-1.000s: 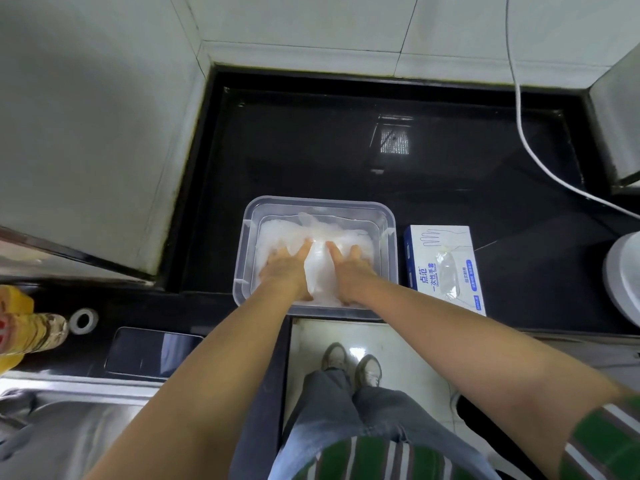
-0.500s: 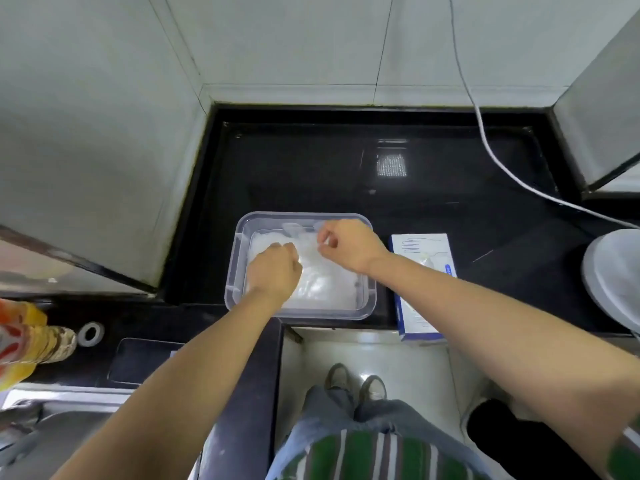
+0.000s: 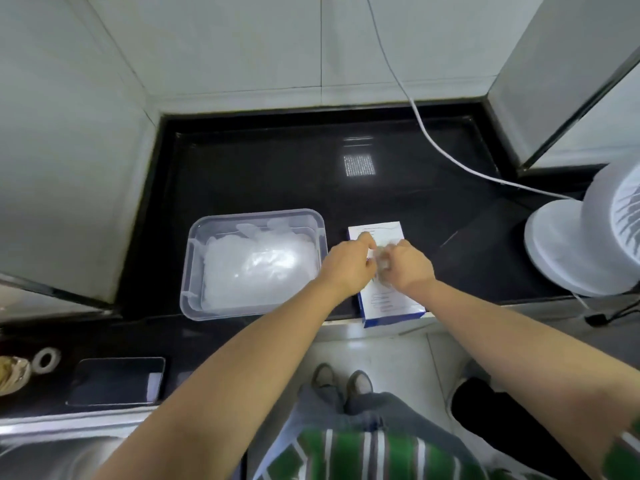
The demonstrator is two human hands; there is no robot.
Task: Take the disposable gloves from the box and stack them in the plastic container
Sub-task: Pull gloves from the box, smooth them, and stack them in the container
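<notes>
Found both hands meeting over the box (image 3: pixel 391 311), which lay flat on the black counter (image 3: pixel 277 174) at 3 o'clock of the container (image 3: pixel 194 271), just beside it and apart, with its near end at the counter's front edge.

Noted right hand (image 3: pixel 408 268) with fingers curled in, pinched on a clear glove (image 3: pixel 381 261) at the box opening. Noted left hand (image 3: pixel 348 268) with fingers likewise curled and tips at the same wad. Could not tell through the blur whether it gripped or only steadied.

Logged a pile of gloves (image 3: pixel 256 268) already in the container, covering most of its floor and heaped toward 12 o'clock.

Judged the step in hand as drawing out the next glove, with the carry toward 9 o'clock not yet begun.

Judged the film thin, almost weightless, limp and clingy. Expected it to drag neighbours out and to stretch or tear if yanked. Judged a pinch at a free edge or cuff best, with the other hand pressing the light box down.

Elsewhere recorded:
- a fan (image 3: pixel 588 244) at 3 o'clock
- a white cable (image 3: pixel 433 140) running in from 12 o'clock
- a phone (image 3: pixel 116 381) at 7 o'clock of the container
</notes>
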